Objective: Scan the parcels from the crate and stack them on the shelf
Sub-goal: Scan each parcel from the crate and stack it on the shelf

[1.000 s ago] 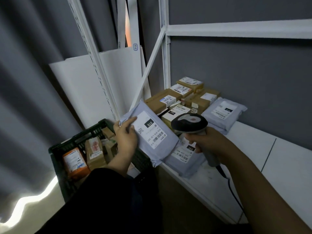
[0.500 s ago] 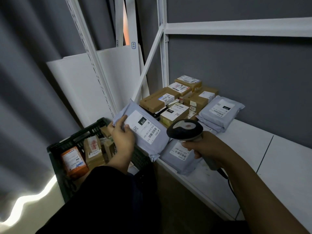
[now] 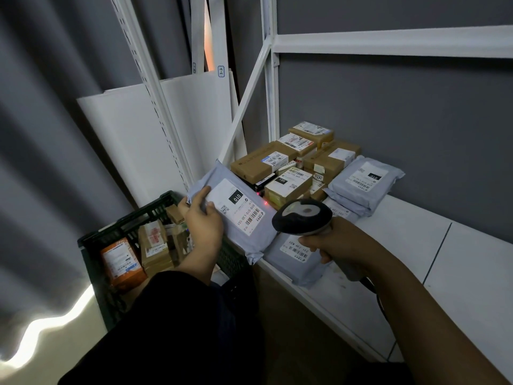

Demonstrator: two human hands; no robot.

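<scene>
Change vs a second ago: red scan spots point(image 3: 265, 202) are now lit at the far-right edge of the white label on the grey poly mailer point(image 3: 249, 237); there were none before. The mailer has also drifted up and right, toward the shelf. My read: the trigger is live but the beam looks off the barcode, so the scan isn't confirmed yet. My left hand point(image 3: 204, 220) grips the mailer's near-left edge, thumb on top, holding it between the dark green plastic crate point(image 3: 125, 226) and the white metal shelf point(image 3: 402, 245). My right hand point(image 3: 330, 243) is wrapped round the black-and-grey handheld scanner point(image 3: 302, 216), just right of the mailer; hands apart. In the way: a second grey mailer point(image 3: 294, 257) on the shelf's near edge under the scanner. Brown cardboard boxes point(image 3: 258, 163) and stacked grey mailers point(image 3: 363, 182) fill the far-left corner. The crate holds more parcels, incl. an orange parcel point(image 3: 120, 259).
</scene>
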